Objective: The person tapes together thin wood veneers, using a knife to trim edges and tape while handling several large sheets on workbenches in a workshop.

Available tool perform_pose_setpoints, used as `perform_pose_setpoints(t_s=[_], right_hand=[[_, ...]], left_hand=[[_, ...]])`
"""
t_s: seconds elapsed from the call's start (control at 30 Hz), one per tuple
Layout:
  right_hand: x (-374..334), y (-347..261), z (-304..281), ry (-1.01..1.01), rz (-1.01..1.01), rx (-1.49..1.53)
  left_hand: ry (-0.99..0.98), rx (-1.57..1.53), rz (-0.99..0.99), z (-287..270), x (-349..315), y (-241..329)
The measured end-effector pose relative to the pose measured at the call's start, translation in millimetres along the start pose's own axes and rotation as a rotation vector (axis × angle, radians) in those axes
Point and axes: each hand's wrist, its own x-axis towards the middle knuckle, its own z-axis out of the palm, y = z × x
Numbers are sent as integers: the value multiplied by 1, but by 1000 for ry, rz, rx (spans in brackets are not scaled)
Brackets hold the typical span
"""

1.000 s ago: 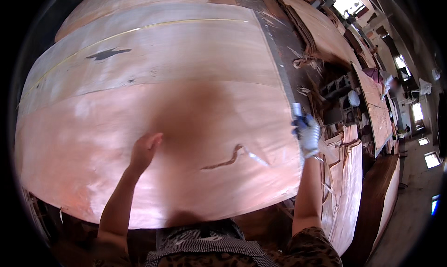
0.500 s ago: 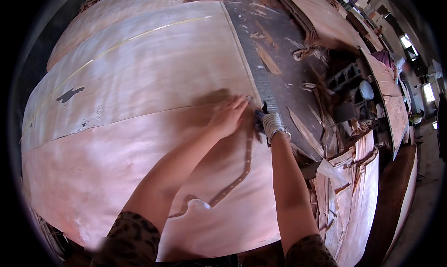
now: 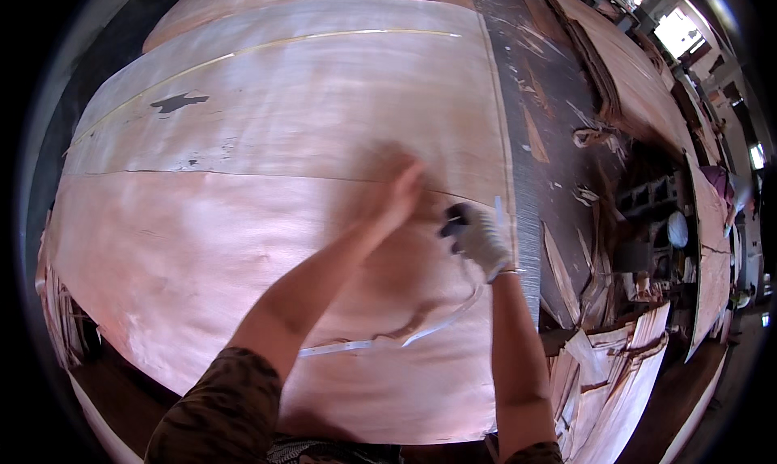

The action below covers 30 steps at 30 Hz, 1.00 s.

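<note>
Two large sheets of pale wood veneer meet at a seam in front of me, the whitish upper sheet [image 3: 324,84] and the pinker lower sheet [image 3: 218,270]. My bare left hand [image 3: 396,199], smeared by motion, is over the seam with its fingers stretched out. To its right, my right hand [image 3: 483,241] wears a pale striped glove with dark fingertips; its fingers are curled. A thin strip of perforated tape [image 3: 441,322] runs from them and trails down and left across the lower sheet. A short pale tape piece [image 3: 498,210] shows beside the glove, near the sheets' right edge.
A yellowish line [image 3: 267,47] crosses the upper sheet, which has a dark ragged hole [image 3: 178,102]. Right of it, veneer scraps [image 3: 530,132] litter a dark surface. Further right are stacked veneer [image 3: 611,51], hollow blocks [image 3: 647,195] and a pile of torn sheets [image 3: 615,375].
My view has shifted, so the sheets sit further right. My right hand has come back from the sheets' right edge, and the tape strip has moved with it. The left hand has turned onto its side.
</note>
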Motion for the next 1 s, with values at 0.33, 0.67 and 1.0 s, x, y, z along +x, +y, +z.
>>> perform_pose_setpoints(t_s=[0.33,0.67,1.0], right_hand=[[84,-15,127,237,-232,-227],[5,-73,105,333,-177,-217],[-186,-114,208,-15,-28,-503]], left_hand=[[-445,540,196,-129,-21,-7],[-57,462,92,-225,-38,-16],[-178,505,-306,-527,-383,46]])
